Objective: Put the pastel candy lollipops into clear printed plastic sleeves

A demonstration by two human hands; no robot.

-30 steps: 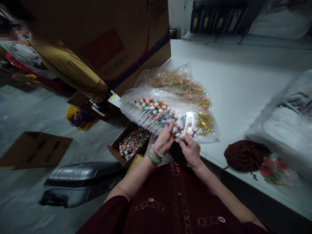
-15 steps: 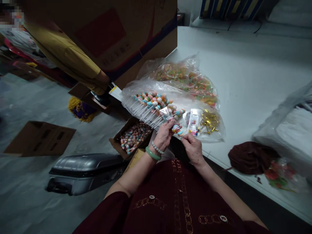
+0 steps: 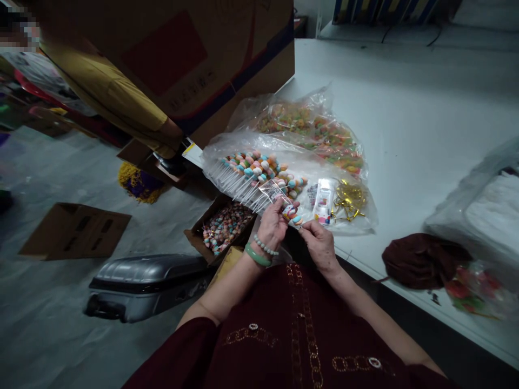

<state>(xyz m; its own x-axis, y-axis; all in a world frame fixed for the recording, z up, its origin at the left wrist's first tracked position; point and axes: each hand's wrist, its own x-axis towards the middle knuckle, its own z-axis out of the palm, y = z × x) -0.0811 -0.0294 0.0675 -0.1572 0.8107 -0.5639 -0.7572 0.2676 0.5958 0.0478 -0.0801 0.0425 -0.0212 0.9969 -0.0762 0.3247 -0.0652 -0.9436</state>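
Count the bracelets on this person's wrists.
2, both on the wrist of the left hand, which holds the colourful candy: a beaded bracelet nearer the hand, a green bangle nearer the elbow. Any under the sleeves would be hidden.

Dim, cool light here, and the pale worktop catches the most of it! The big carton sinks into brown gloom, black shadow under the worktop. Glints off the plastic bag, the wrapped sweet, a sheen along the suitcase. Fine print? Too soft to read. Far left smears and stretches, pixelated up in the corner.
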